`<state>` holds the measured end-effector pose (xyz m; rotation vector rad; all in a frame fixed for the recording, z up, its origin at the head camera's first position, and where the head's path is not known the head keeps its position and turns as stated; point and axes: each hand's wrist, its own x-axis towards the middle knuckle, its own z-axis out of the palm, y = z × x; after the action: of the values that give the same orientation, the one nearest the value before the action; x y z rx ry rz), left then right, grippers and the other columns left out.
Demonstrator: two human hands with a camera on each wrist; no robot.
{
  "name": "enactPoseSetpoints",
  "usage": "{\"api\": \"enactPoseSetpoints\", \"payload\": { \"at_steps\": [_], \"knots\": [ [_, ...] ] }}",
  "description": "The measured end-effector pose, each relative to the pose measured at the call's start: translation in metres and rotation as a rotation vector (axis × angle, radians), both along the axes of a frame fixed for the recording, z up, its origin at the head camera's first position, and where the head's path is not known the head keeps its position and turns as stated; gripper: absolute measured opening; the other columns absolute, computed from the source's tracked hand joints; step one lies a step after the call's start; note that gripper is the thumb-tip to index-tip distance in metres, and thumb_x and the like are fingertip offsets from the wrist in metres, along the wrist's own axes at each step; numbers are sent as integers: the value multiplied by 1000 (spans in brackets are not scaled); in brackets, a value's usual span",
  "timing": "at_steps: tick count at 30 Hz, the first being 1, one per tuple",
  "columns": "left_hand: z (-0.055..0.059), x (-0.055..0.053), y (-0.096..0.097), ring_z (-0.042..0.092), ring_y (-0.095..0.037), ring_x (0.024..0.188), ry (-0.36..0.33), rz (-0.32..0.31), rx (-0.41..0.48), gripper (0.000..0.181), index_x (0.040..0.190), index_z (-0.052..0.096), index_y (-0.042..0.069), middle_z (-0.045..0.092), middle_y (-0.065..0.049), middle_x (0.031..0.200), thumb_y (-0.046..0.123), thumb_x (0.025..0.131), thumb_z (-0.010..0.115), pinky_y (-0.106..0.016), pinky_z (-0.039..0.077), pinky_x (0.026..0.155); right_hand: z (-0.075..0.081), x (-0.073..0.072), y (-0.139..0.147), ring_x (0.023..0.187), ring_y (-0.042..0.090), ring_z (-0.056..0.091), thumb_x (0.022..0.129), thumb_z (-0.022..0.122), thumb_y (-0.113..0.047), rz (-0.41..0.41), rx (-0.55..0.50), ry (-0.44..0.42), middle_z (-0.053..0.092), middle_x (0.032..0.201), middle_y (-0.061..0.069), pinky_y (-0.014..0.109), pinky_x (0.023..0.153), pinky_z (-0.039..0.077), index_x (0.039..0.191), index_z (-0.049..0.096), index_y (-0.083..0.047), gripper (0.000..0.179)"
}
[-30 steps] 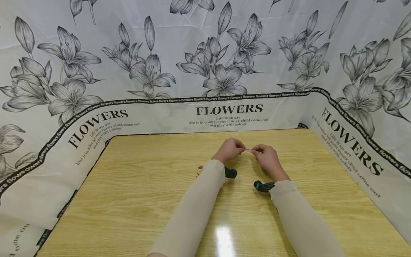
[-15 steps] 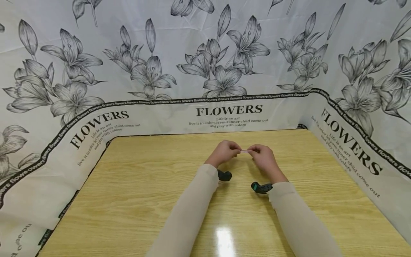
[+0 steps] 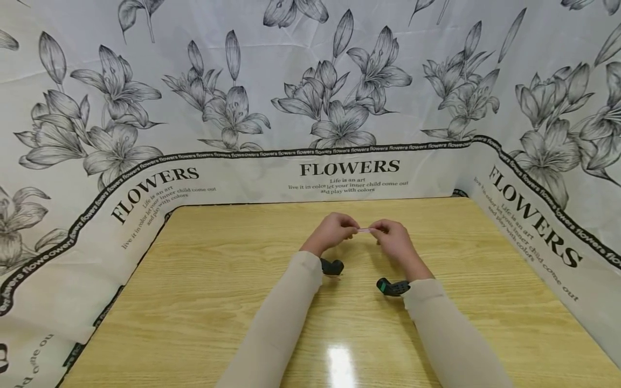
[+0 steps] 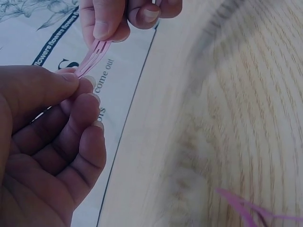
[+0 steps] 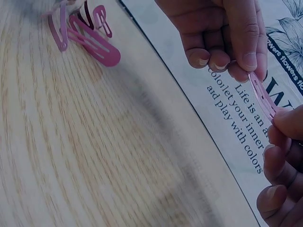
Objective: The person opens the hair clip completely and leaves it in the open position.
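Observation:
A pink snap hair clip (image 4: 93, 56) is stretched between my two hands, above the table's far part. My left hand (image 3: 333, 233) pinches one end between thumb and fingertips. At the opposite end, the thumb and forefinger of my right hand (image 3: 394, 238) grip the clip. In the right wrist view the middle of this hair clip (image 5: 262, 97) shows its slots, while both tips are covered by fingers. The remaining fingers of each hand are loosely curled.
Several more pink and dark snap hair clips (image 5: 97, 45) lie on the wooden table (image 3: 218, 280), mostly hidden in the head view by my left wrist. A black wrist camera (image 3: 332, 267) hangs under each wrist. Flower-printed cloth (image 3: 252, 178) walls the table's back and sides.
Both hands have shifted left with the clip held between them, the left one farther. The left forearm now covers the loose clips that showed beside it a second ago.

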<state>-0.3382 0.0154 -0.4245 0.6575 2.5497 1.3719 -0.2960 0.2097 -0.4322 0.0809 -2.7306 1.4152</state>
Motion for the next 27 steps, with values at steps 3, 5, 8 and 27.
{"api": "enactPoseSetpoints", "payload": {
  "at_steps": [3,5,8,27],
  "knots": [
    [0,1,-5,66,-20,86,0,-4,6,12,97,72,20,71,-10,102,26,96,62,-30,52,69,1,3,-4,85,25,57,101,51,-25,18,-10,7,61,108,22,32,68,47,111,64,-6,25],
    [0,2,-8,66,-20,86,1,-8,9,13,98,72,20,71,-10,103,26,96,61,-30,52,69,2,4,-7,84,25,57,101,52,-24,25,-13,14,61,107,22,32,68,47,111,64,-7,24],
    [1,4,-13,65,-19,86,11,-11,5,13,99,72,20,70,-12,104,26,96,61,-30,52,69,1,5,-10,84,25,57,101,52,-24,38,-20,20,61,108,22,32,68,47,111,64,-7,24],
    [-1,20,-44,66,-25,93,32,4,6,14,101,70,20,69,-5,102,28,97,59,-30,53,73,2,14,-34,79,24,57,100,55,-22,130,-81,35,61,103,24,33,67,48,109,66,-6,21]
  ]
}}
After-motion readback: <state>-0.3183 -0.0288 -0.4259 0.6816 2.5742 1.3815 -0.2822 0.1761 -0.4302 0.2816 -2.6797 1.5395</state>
